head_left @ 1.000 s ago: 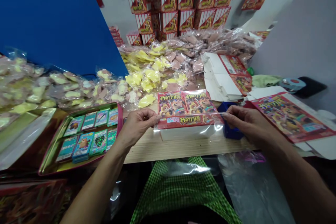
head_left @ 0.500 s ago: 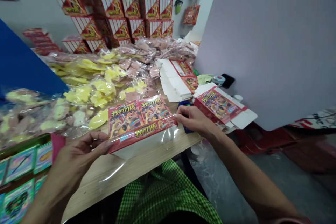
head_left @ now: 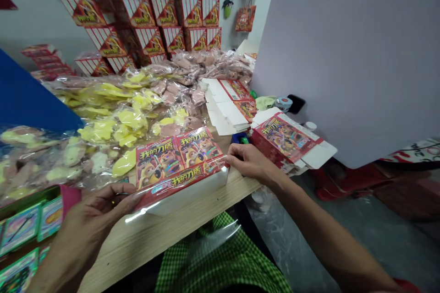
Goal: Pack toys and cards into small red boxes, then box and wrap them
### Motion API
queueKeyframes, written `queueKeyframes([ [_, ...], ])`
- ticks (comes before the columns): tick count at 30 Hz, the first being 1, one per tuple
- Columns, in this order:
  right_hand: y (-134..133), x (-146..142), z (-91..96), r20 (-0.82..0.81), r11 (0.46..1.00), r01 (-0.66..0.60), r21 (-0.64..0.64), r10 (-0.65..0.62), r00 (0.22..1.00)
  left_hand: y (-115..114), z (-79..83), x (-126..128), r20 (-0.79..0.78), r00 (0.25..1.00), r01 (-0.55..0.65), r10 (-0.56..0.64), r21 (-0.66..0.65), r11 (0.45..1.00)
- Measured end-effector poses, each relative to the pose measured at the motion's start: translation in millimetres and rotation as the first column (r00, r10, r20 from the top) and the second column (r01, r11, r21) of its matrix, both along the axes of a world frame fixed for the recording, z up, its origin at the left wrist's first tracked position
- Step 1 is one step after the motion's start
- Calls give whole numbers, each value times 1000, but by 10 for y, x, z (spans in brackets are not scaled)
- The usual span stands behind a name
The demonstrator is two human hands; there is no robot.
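Observation:
A red printed box (head_left: 160, 165) with a white side lies on the wooden table in front of me. Its top shows two matching cartoon panels, with a printed strip along the near edge. Clear plastic film (head_left: 220, 234) covers the box, its loose part stretching toward me over the green checked apron. At the box's left near corner, my left hand (head_left: 98, 210) is closed, thumb against fingers, on the film. My right hand (head_left: 249, 160) pinches the film by the right near corner. Whether the fingers also grip the box itself is hard to see.
Bagged yellow and pink pieces (head_left: 130, 119) pile up behind the box. Flattened cartons (head_left: 227, 110) and a printed carton (head_left: 285, 137) lie to the right. A tray of cards (head_left: 20, 229) is at lower left. Stacked red boxes (head_left: 144, 9) line the back wall.
The loose film has come forward and now reaches over the apron. More of the box's white near side shows. Both hands keep their hold at the near corners while the view shifts slightly.

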State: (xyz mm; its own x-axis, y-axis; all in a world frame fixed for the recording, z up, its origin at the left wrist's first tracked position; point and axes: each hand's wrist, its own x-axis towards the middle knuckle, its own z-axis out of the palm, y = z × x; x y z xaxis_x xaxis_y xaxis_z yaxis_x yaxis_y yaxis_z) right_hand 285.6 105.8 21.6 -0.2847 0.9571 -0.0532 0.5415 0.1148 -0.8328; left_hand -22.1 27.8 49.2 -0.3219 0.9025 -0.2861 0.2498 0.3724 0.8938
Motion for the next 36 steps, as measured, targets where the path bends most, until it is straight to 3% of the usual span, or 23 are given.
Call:
queueKeyframes([
  [7,19,-31,13,19,1000,-7,24,6,1000,6,24,18,-15,1000,-23,23,-28,999],
  [12,-31,-38,17,93,990,-36,138,23,995,31,67,40,-28,1000,8,-7,9,1000],
  [15,-49,-25,-27,126,973,-61,221,34,991,-3,-73,-61,-91,992,88,-84,50,995],
  [17,-49,8,-84,82,971,-76,227,59,995,-60,-257,-157,-198,975,134,-99,172,976],
  [19,-55,54,-145,6,959,-102,266,105,994,-140,-482,-231,-420,906,227,-44,396,890],
  [21,-80,101,-186,-22,905,-153,397,176,984,-235,-690,-237,-674,734,443,80,565,696],
  [23,-120,136,-193,56,798,-246,550,259,964,-333,-816,-162,-823,536,672,190,552,493],
  [24,-139,147,-184,122,739,-302,602,288,950,-377,-834,-102,-852,475,746,222,523,412],
  [26,-161,161,-148,259,644,-408,647,317,912,-435,-771,25,-876,426,817,225,479,320],
  [28,-136,165,-101,327,595,-460,659,325,888,-421,-595,113,-873,464,832,149,487,266],
  [29,-101,163,-77,324,588,-466,661,335,884,-378,-479,131,-857,509,814,80,510,276],
  [30,-48,155,-54,300,594,-461,659,355,885,-306,-354,131,-815,580,766,16,551,331],
  [31,22,140,-34,252,613,-445,653,377,891,-207,-231,116,-746,665,684,-32,591,428],
  [32,109,114,-18,192,647,-422,635,398,897,-81,-119,90,-654,756,555,-39,608,568],
  [33,208,77,-6,125,691,-396,605,408,904,66,-27,56,-557,831,400,-9,586,705],
  [34,316,30,2,65,741,-368,561,404,913,229,40,19,-472,881,265,25,539,799],
  [36,539,-86,11,-25,843,-308,441,354,935,565,84,-53,-316,949,130,21,450,884],
])
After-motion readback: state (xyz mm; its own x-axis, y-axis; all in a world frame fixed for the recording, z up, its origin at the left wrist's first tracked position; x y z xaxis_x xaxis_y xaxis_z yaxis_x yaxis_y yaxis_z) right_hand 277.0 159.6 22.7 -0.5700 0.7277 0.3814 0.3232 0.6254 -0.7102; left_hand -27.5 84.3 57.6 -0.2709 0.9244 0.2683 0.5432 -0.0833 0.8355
